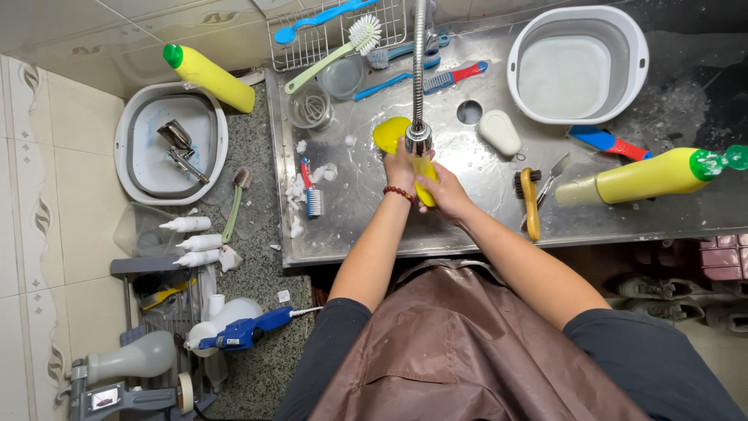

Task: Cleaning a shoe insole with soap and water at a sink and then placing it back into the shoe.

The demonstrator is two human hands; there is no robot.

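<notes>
Both my hands meet under faucet (418, 139): left hand (399, 165), right hand (442, 191), fingers clamped on yellow object (392, 132). Brushes crowd sink (467, 226) edges; wet middle open.

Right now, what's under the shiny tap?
Under the tap head, both hands hold a yellow thing over the wet steel sink. The left hand and right hand cover its middle.

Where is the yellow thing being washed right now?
In the head view, the yellow item sits mid-sink under the faucet head, held between the left hand and right hand.
</notes>
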